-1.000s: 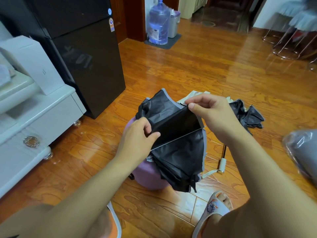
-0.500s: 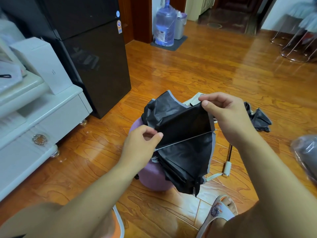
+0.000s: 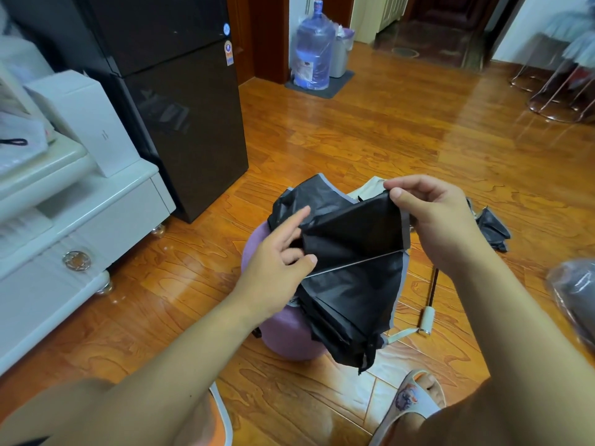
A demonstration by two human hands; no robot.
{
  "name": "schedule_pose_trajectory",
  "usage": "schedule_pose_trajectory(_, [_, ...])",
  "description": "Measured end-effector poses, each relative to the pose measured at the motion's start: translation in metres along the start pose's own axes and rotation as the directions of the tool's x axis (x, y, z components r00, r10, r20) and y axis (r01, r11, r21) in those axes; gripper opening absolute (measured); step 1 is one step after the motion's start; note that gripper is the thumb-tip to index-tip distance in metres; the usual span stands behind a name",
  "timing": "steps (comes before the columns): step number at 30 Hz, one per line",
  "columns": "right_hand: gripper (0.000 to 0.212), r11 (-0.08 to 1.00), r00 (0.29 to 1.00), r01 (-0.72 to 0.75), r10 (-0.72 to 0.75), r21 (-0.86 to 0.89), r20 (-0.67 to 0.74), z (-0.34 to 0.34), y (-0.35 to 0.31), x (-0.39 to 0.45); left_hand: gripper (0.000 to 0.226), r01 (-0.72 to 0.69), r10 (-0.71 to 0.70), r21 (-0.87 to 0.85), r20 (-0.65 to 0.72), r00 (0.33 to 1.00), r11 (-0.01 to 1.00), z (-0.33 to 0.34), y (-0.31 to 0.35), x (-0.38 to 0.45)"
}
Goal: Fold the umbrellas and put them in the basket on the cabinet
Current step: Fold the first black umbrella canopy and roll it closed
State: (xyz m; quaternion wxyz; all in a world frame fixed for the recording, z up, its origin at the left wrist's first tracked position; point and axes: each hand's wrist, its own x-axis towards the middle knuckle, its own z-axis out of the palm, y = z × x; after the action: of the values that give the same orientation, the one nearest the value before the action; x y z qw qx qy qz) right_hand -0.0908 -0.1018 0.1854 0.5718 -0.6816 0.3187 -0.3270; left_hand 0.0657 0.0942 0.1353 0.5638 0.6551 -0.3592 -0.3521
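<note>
No writing can be read anywhere: the two round stickers (image 3: pixel 227 43) on the dark refrigerator (image 3: pixel 180 107) and the label on the blue water jug (image 3: pixel 314 53) are too small to make out, and the white box (image 3: pixel 93 123) on the white cabinet (image 3: pixel 80 214) carries only a tiny mark.

Two umbrellas show. The black umbrella (image 3: pixel 354 275) is held up in front of the person, above a round purple stool (image 3: pixel 283 336). Its canopy is black on the facing side with a grey edge band, partly gathered into pleats that hang to a loose point at the bottom, and one thin silver rib crosses the cloth at a slant. A second umbrella (image 3: pixel 491 228) lies crumpled on the wooden floor (image 3: pixel 386 140) to the right, with a dark shaft and a pale handle (image 3: pixel 426 320) on the floor near it.

The right hand (image 3: pixel 441 220) pinches the top corner of the canopy between thumb and curled fingers. The left hand (image 3: pixel 277 252) is at the canopy's left side with its fingers loosely spread, the index finger straight and lying on the cloth, the thumb tip near the rib's end; it grips nothing.

Two sandalled feet show at the bottom edge. One clear plastic-wrapped bundle (image 3: pixel 576 297) sits at the right edge.
</note>
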Motion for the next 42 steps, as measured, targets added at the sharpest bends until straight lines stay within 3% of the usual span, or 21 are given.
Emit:
schedule_pose_trajectory(4, [0.014, 0.999, 1.0, 0.013, -0.014, -0.048, -0.02, -0.008, 0.0, 0.002, 0.083, -0.004, 0.004, 0.013, -0.022, 1.0, 1.0, -0.008, -0.003, 0.007])
schedule_pose_trajectory(7, [0.015, 0.996, 0.999, 0.038, -0.04, -0.081, -0.027, -0.007, -0.002, 0.0, 0.068, -0.006, 0.01, 0.038, -0.12, 0.993, 0.999, -0.006, -0.002, 0.009])
schedule_pose_trajectory(12, [0.015, 0.989, 0.995, 0.101, -0.1, -0.107, 0.018, 0.002, -0.006, -0.005, 0.062, 0.01, -0.001, 0.154, -0.055, 0.998, 0.988, -0.006, 0.006, 0.009])
schedule_pose_trajectory(16, [0.014, 0.988, 0.994, 0.108, -0.109, -0.108, -0.003, 0.004, -0.007, -0.005, 0.04, -0.087, 0.141, 0.328, -0.144, 0.98, 0.941, -0.001, 0.008, 0.009])
schedule_pose_trajectory(18, [0.014, 0.987, 0.994, 0.11, -0.111, -0.115, -0.003, 0.002, -0.007, -0.005, 0.027, -0.051, 0.1, 0.242, -0.199, 0.975, 0.969, 0.0, 0.006, 0.01])
schedule_pose_trajectory(21, [0.015, 0.987, 0.993, 0.119, -0.117, -0.107, 0.021, 0.0, -0.007, -0.005, 0.019, 0.089, -0.096, -0.041, -0.229, 0.969, 0.995, -0.001, 0.003, 0.016])
schedule_pose_trajectory(24, [0.022, 0.989, 0.991, 0.122, -0.117, -0.084, 0.072, -0.001, -0.006, -0.006, 0.007, 0.205, -0.295, -0.359, -0.216, 0.931, 0.91, -0.001, 0.01, 0.021])
schedule_pose_trajectory(26, [0.025, 0.99, 0.989, 0.118, -0.11, -0.079, 0.1, -0.003, -0.006, -0.006, 0.0, 0.208, -0.336, -0.468, -0.208, 0.919, 0.859, -0.002, 0.015, 0.025])
schedule_pose_trajectory(32, [0.025, 0.994, 0.993, 0.098, -0.095, -0.043, 0.073, -0.014, -0.001, -0.003, 0.015, 0.256, -0.409, -0.516, -0.207, 0.889, 0.818, -0.015, 0.019, 0.038])
schedule_pose_trajectory(34, [0.023, 0.994, 0.993, 0.095, -0.091, -0.056, 0.075, -0.014, 0.0, -0.004, 0.01, 0.317, -0.428, -0.433, -0.185, 0.885, 0.844, -0.017, 0.019, 0.038])
schedule_pose_trajectory(37, [0.019, 0.991, 0.993, 0.097, -0.089, -0.091, 0.082, -0.013, -0.001, -0.006, 0.031, 0.412, -0.452, -0.289, -0.086, 0.888, 0.864, -0.014, 0.018, 0.032])
schedule_pose_trajectory(39, [0.019, 0.991, 0.992, 0.096, -0.088, -0.093, 0.087, -0.011, -0.002, -0.006, 0.035, 0.394, -0.436, -0.297, -0.089, 0.896, 0.87, -0.01, 0.016, 0.029])
schedule_pose_trajectory(42, [0.021, 0.991, 0.991, 0.094, -0.084, -0.092, 0.108, -0.009, -0.002, -0.006, 0.023, 0.316, -0.383, -0.317, -0.178, 0.906, 0.894, -0.01, 0.016, 0.03])
